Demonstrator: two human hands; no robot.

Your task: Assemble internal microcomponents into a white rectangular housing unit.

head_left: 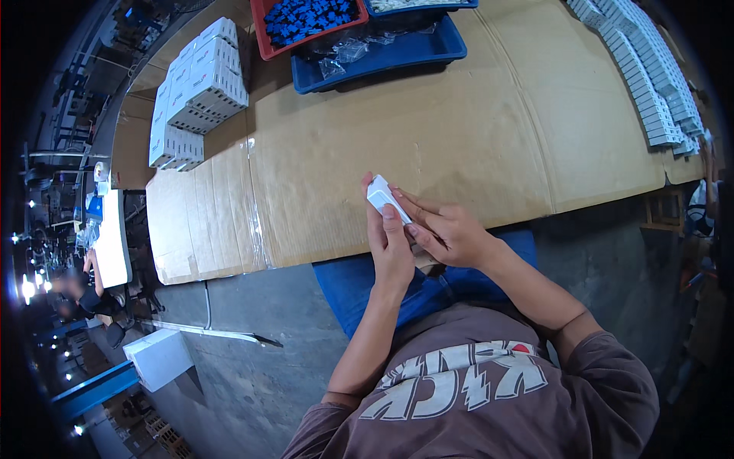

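Between my two hands is a small white box point(384, 196), held just over the near edge of the cardboard-covered table. My left hand point(391, 249) wraps it from the left, the thumb pressed on its face. From the right, my right hand point(451, 233) closes on the lower right side of the same box, fingertips along its edge. Part of the box is hidden behind my fingers, so I cannot make out whether its end flap is open.
White boxes point(202, 88) are stacked at the far left; long rows of similar boxes point(646, 84) line the far right. At the back stand a red bin point(266, 44) of blue parts and a blue tray point(382, 73) with clear plastic bags. A person point(95, 294) sits far left.
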